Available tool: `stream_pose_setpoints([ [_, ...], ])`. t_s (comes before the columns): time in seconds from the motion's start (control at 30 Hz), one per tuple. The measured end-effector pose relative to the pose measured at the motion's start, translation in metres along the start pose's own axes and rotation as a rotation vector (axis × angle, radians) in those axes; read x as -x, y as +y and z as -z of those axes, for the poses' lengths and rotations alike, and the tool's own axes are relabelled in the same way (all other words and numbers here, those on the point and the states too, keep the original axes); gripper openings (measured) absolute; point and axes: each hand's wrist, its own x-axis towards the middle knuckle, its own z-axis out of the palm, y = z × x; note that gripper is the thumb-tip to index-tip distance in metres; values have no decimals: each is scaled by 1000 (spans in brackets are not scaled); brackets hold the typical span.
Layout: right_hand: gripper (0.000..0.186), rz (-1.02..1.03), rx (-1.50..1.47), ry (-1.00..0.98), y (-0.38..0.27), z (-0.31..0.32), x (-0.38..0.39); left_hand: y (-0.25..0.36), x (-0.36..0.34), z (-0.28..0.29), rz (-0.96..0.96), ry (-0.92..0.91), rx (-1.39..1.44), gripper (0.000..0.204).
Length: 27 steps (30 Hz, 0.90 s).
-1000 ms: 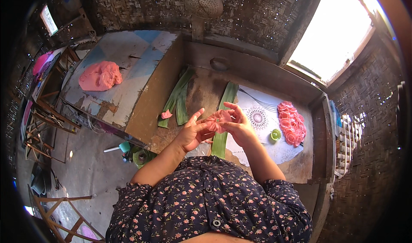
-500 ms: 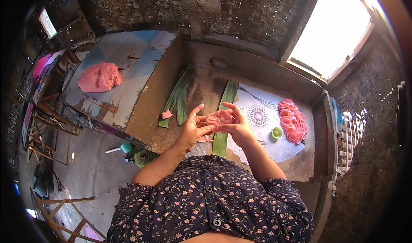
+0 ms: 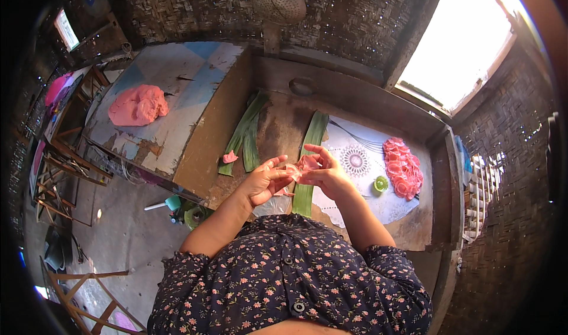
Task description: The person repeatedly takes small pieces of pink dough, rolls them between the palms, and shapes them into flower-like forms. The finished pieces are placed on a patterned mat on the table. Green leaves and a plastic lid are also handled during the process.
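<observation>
My left hand and my right hand both grip a thin, crumpled pink piece between their fingertips, above a long green leaf strip. More green leaf strips lie to the left, with a small pink lump on them. On the white patterned sheet to the right sit a pile of pink petal-like discs and a small green cup. A large pink doughy lump rests on the raised board at the upper left.
A wooden tray wall runs along the back. The raised board stands left of the tray. Folding wooden frames and a tool with a white handle are at the lower left. Woven walls and a bright window surround the workspace.
The pink piece, earlier spread round and ruffled, looks more folded and gathered. My left hand's raised forefinger has lowered toward it, and my fingers have shifted around it.
</observation>
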Motion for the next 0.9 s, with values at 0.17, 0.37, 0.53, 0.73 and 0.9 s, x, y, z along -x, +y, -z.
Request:
stream_pose_setpoints([
  [0.17,59,9,-46,21,2,1,-2,-8,-4,9,49,48,-95,45],
  [0.37,49,-9,-90,-54,5,1,-1,-19,-16,12,227,11,70,76],
  [0.53,46,25,156,61,7,5,1,-16,-16,11,70,60,97,73],
  [0.73,46,185,525,150,14,11,-4,-11,-10,5,59,34,-21,74],
  [0.9,47,195,537,250,27,36,-19,-14,-15,8,71,40,-44,77],
])
